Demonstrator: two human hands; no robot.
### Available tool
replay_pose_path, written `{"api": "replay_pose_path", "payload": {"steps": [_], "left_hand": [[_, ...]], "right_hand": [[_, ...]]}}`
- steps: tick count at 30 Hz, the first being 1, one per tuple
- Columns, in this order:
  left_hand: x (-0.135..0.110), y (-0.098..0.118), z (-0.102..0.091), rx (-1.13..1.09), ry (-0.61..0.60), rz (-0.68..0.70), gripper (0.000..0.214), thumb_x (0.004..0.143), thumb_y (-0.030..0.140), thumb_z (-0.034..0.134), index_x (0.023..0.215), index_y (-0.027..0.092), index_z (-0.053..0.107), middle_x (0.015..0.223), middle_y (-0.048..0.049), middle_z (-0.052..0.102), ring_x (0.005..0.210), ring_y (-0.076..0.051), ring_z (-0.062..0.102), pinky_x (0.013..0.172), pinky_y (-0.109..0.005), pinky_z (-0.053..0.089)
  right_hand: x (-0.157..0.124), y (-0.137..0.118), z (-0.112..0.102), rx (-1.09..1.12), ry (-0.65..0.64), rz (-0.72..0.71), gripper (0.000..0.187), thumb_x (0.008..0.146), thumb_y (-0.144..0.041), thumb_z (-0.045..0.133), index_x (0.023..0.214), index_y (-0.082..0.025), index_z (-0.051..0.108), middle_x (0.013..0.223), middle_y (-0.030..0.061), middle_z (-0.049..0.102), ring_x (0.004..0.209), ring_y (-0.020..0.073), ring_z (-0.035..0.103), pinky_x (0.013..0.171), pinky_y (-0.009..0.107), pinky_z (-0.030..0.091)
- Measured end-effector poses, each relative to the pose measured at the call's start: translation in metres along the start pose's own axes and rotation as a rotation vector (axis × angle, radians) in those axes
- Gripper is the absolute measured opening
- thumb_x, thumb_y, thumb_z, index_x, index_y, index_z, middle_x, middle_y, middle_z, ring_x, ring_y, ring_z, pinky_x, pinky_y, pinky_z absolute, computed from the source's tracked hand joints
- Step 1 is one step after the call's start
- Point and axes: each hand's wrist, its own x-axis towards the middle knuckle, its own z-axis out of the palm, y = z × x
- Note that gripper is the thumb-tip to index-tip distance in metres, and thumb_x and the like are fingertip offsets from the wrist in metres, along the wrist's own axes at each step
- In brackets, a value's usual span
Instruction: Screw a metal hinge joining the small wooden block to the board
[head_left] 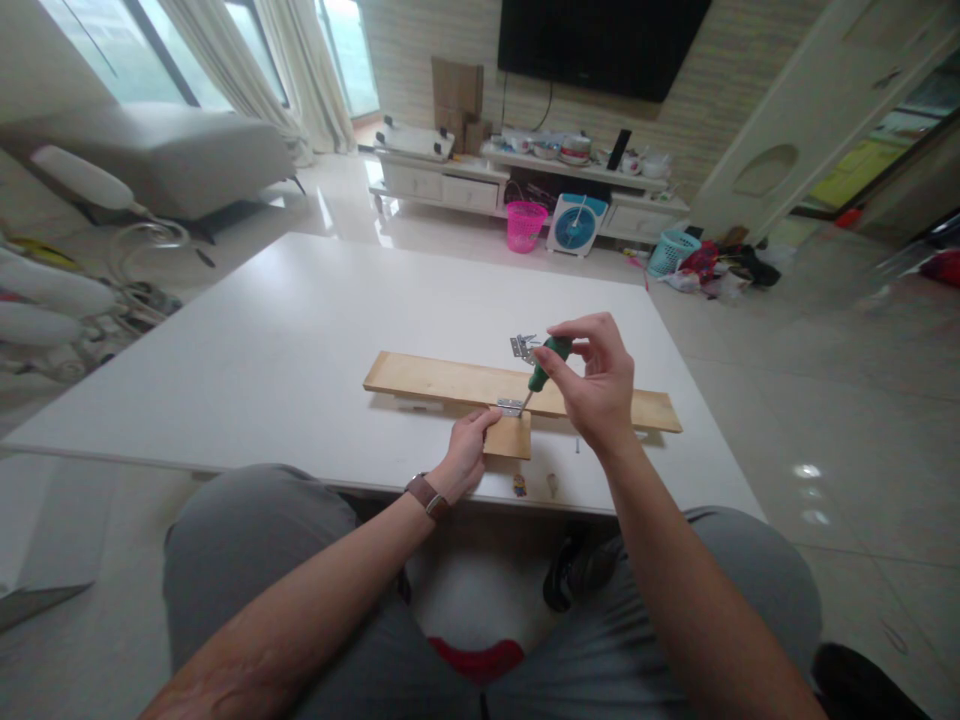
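A green-handled screwdriver (539, 376) is gripped near the top of its handle by my right hand (596, 375). Its tip points down at the right end of a metal hinge (510, 407). That hinge lies across the seam between a long wooden board (442, 380) and a small square wooden piece (510, 437). My left hand (470, 450) is closed on the left edge of the small piece, with fingertips by the hinge. Whether the tip sits in a screw is too small to tell. More hinges and screws (520, 347) lie behind the board.
All this rests on a white table (262, 340). A single screw (577, 445), a small colourful figure (519, 485) and a small ring-like item (553, 485) lie near its front edge. Beyond stand a pink basket (526, 228) and a blue fan (577, 225).
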Motion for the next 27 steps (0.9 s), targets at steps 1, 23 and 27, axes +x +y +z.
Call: {"api": "replay_pose_path", "payload": {"steps": [1, 23, 27], "left_hand": [[0.0, 0.0, 0.0, 0.0, 0.0, 0.0, 0.039, 0.057, 0.039, 0.1, 0.078, 0.014, 0.08, 0.083, -0.0079, 0.079, 0.074, -0.019, 0.069, 0.07, -0.03, 0.051], [-0.001, 0.0004, 0.0011, 0.002, -0.001, -0.009, 0.038, 0.057, 0.039, 0.099, 0.08, 0.014, 0.081, 0.086, -0.01, 0.081, 0.077, -0.021, 0.07, 0.072, -0.031, 0.053], [-0.0001, -0.001, 0.0008, 0.006, 0.005, 0.003, 0.037, 0.059, 0.038, 0.099, 0.079, 0.014, 0.08, 0.086, -0.0096, 0.081, 0.076, -0.02, 0.07, 0.072, -0.03, 0.052]], "right_hand": [[0.0001, -0.0001, -0.0005, 0.003, -0.006, 0.004, 0.013, 0.093, -0.032, 0.082, 0.105, -0.031, 0.077, 0.103, 0.0002, 0.071, 0.095, 0.0183, 0.07, 0.077, 0.036, 0.061], [-0.001, -0.0005, 0.001, 0.047, -0.029, 0.004, 0.016, 0.099, -0.025, 0.068, 0.112, -0.03, 0.078, 0.108, 0.0013, 0.076, 0.1, 0.0187, 0.073, 0.081, 0.038, 0.061], [0.0005, -0.0032, 0.0013, -0.01, 0.03, -0.007, 0.012, 0.091, -0.027, 0.081, 0.102, -0.03, 0.077, 0.1, -0.0005, 0.068, 0.092, 0.0174, 0.068, 0.075, 0.036, 0.059]]}}
